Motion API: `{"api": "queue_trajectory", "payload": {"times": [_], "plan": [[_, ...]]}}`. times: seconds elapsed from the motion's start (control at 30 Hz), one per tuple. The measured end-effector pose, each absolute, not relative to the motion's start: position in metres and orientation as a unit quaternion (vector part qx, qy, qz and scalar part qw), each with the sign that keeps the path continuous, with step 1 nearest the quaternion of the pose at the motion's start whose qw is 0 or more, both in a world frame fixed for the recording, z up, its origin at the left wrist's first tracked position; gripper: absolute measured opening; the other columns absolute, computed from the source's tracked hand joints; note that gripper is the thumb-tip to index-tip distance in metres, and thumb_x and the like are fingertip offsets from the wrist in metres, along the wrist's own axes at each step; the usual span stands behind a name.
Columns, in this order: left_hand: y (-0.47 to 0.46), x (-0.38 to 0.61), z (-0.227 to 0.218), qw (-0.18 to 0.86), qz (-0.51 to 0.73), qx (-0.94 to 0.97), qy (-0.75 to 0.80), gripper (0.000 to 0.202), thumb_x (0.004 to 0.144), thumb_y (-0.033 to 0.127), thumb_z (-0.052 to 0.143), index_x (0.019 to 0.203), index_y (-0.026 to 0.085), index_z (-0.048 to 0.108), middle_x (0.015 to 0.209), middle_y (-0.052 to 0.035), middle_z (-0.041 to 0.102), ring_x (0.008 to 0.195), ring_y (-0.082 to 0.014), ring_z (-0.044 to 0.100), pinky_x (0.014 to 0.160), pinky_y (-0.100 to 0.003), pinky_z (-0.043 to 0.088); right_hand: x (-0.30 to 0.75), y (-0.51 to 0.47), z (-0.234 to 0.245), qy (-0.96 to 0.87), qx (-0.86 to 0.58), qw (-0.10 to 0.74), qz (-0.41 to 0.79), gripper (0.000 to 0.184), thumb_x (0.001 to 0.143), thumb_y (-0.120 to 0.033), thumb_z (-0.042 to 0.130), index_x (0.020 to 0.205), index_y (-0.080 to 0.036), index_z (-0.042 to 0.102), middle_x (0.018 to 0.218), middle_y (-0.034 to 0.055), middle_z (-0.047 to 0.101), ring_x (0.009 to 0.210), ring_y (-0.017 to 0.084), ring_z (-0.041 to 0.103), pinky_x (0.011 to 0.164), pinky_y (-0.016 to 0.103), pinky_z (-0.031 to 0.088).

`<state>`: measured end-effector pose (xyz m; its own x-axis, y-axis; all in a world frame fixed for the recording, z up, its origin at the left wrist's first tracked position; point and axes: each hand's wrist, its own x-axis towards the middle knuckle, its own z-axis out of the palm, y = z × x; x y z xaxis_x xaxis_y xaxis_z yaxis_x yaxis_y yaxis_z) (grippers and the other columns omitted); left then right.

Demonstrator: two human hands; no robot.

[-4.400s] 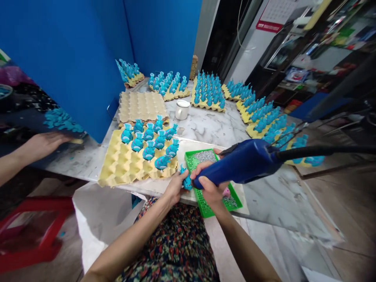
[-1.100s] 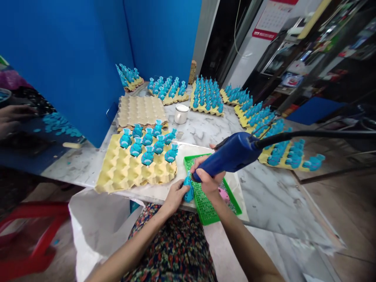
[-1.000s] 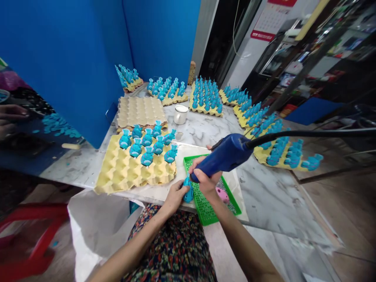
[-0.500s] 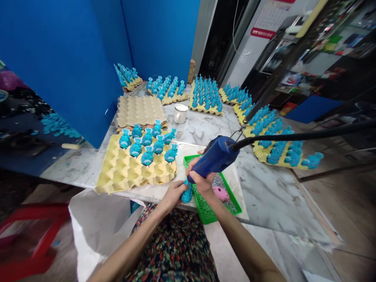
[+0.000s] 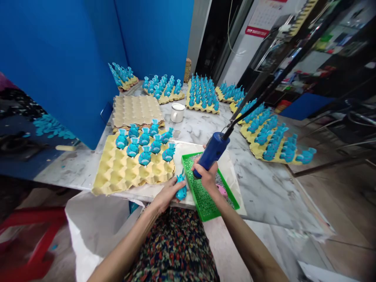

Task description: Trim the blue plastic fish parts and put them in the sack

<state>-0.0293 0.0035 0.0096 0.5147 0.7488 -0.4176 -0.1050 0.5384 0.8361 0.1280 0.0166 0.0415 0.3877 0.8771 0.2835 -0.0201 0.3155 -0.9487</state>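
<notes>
1. The left hand [image 5: 168, 193] has its grip closed around one blue figure [image 5: 181, 189], fingers against its sides, at the near edge of the tabletop [image 5: 205, 124] and just left of the green tray [image 5: 204, 203]
2. The right hand [image 5: 206, 175] has its grip wrapped around a blue handheld tool [image 5: 214, 152], nose down over the tray and apart from the figure; whether a bit sticks out of the nose cannot be told
3. A likely trouble is the figure rolling or dropping off the near edge, since it is held so close to it; a loosened left grip would be the cause
4. The tool hangs from a dark line [image 5: 228, 132] above, so a tug from that line might swing the nose aside and scuff the figure or catch the left fingers
5. The right wrist crosses low over the tray, where loose metal bits [image 5: 195, 157] and a pink piece [image 5: 222, 190] lie; a knock there could spill the bits
6. On the left, the yellow egg tray [image 5: 116, 176] carries upright figures [image 5: 144, 156] in its far part; a careless left forearm or elbow might nudge the tray and topple some
</notes>
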Motion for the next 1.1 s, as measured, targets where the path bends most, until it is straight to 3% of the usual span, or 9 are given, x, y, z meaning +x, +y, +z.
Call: {"api": "queue_trajectory", "payload": {"times": [0.37,0.57,0.77,0.93,1.0,1.1], "plan": [[0.006,-0.025,0.011,0.773,0.294,0.357,0.434,0.046,0.065,0.048,0.076,0.092,0.015,0.057,0.079,-0.0022,0.066,0.055,-0.0129,0.06,0.043,-0.021,0.039,0.125,0.017,0.028,-0.448,-0.456,0.701,0.317,0.015,0.068,-0.024,0.07,0.073,-0.021,0.056,0.065,-0.0033,0.058,0.051,0.013,0.054,0.053,0.028,0.046],[0.006,-0.008,0.002,0.756,0.354,0.319,0.449,0.048,0.057,0.052,0.08,0.079,0.017,0.055,0.059,0.004,0.056,0.046,-0.0104,0.051,0.04,-0.021,0.04,0.123,0.012,0.042,-0.448,-0.478,0.704,0.275,0.014,0.069,-0.024,0.069,0.076,-0.021,0.057,0.063,-0.0045,0.06,0.054,0.013,0.056,0.059,0.028,0.049],[0.008,0.013,0.0,0.721,0.413,0.278,0.482,0.048,0.054,0.052,0.082,0.075,0.017,0.056,0.054,0.0042,0.054,0.043,-0.0092,0.046,0.035,-0.02,0.032,0.114,-0.004,0.075,-0.465,-0.404,0.743,0.261,0.03,0.071,-0.021,0.067,0.099,-0.025,0.056,0.067,-0.0057,0.062,0.056,0.015,0.056,0.058,0.03,0.048],[0.009,0.02,-0.003,0.714,0.438,0.255,0.483,0.043,0.055,0.048,0.08,0.074,0.017,0.056,0.051,0.0065,0.05,0.042,-0.007,0.04,0.038,-0.018,0.029,0.11,-0.017,0.074,-0.518,-0.387,0.715,0.266,0.007,0.075,-0.023,0.064,0.08,-0.021,0.059,0.07,-0.0017,0.062,0.06,0.016,0.057,0.058,0.032,0.049],[0.009,0.021,-0.005,0.715,0.444,0.248,0.48,0.042,0.054,0.046,0.08,0.073,0.017,0.056,0.051,0.0069,0.049,0.042,-0.0064,0.039,0.039,-0.018,0.029,0.11,-0.017,0.071,-0.521,-0.39,0.711,0.265,0.006,0.076,-0.024,0.064,0.074,-0.02,0.059,0.069,-0.0011,0.061,0.06,0.016,0.057,0.058,0.032,0.049],[0.008,0.022,-0.003,0.711,0.45,0.243,0.483,0.04,0.054,0.043,0.079,0.073,0.017,0.057,0.051,0.0068,0.05,0.043,-0.0067,0.04,0.041,-0.018,0.03,0.107,-0.014,0.067,-0.504,-0.392,0.72,0.27,0.01,0.073,-0.024,0.064,0.082,-0.021,0.058,0.067,-0.0028,0.061,0.057,0.015,0.056,0.057,0.031,0.049]]}}
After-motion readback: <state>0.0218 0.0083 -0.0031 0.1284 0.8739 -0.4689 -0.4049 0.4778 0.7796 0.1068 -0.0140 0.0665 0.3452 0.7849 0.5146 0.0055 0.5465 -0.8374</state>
